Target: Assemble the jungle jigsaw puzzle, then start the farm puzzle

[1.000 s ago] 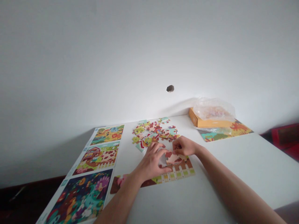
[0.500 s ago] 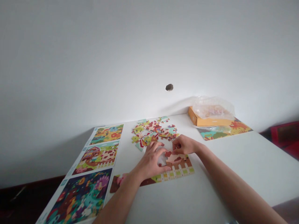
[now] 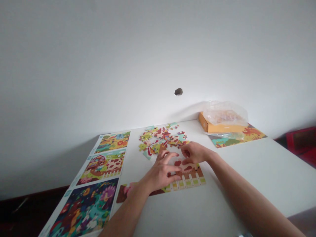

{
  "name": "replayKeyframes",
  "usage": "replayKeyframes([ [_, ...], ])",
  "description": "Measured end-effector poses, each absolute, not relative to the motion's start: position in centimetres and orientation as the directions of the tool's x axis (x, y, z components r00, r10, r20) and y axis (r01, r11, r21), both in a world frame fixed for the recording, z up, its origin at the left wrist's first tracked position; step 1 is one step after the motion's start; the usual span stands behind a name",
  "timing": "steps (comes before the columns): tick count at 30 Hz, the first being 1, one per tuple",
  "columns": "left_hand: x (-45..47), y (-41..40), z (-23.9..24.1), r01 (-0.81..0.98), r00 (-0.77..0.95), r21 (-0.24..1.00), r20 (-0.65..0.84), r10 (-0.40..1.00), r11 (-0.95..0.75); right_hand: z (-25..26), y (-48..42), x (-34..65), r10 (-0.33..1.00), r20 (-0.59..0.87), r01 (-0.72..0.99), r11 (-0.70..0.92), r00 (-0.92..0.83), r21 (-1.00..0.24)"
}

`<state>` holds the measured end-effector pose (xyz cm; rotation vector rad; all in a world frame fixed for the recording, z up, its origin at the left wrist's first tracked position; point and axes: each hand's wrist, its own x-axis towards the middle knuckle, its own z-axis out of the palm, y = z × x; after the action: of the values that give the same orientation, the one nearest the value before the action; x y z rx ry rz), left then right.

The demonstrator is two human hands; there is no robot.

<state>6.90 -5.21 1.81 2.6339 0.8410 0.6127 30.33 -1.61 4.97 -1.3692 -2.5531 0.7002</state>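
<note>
A partly joined jigsaw puzzle (image 3: 191, 182) lies near the front of the table, showing a white fence, brown ground and a cow's spotted body. My left hand (image 3: 163, 171) rests over its left part, fingers spread and tips reaching the cow pieces. My right hand (image 3: 196, 152) is at the puzzle's upper edge with its fingers curled and the thumb low over the cow part. What lies inside those curled fingers is hidden. Just beyond both hands is a heap of loose puzzle pieces (image 3: 161, 134), some overlapping. My left forearm covers part of the lower strip.
Three picture sheets lie along the left edge: a lion scene (image 3: 113, 141), a farm scene (image 3: 102, 166) and a dark night scene (image 3: 85, 209). At the back right, an orange box (image 3: 222, 128) carries a clear plastic bag (image 3: 225, 113) and stands partly on another picture (image 3: 237, 140).
The fingers of my left hand have shifted slightly right over the cow pieces. My right hand's index finger has moved a little away from its thumb. The heap looks unchanged.
</note>
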Motion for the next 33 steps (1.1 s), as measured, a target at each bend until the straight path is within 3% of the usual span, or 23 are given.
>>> replayKeyframes([
  [8,6.8,-5.0,2.3,0.478,0.756,0.429,0.243,0.608,-0.766,5.2,-2.3,29.5,0.815,-0.289,0.855,0.419,-0.502,-0.305],
  [13,6.8,-4.8,2.3,0.483,0.768,0.447,0.197,0.610,-0.753,4.8,-2.0,29.4,0.855,-0.249,0.880,0.390,-0.455,-0.271],
  [22,7.6,-5.1,2.2,0.488,0.673,0.518,0.289,0.681,-0.702,4.2,-1.9,29.4,0.904,-0.175,0.900,0.333,-0.389,-0.282],
  [33,7.8,-5.2,1.8,0.527,0.608,0.549,0.290,0.739,-0.649,4.8,-3.0,28.2,0.849,-0.159,0.853,0.460,-0.504,-0.249],
])
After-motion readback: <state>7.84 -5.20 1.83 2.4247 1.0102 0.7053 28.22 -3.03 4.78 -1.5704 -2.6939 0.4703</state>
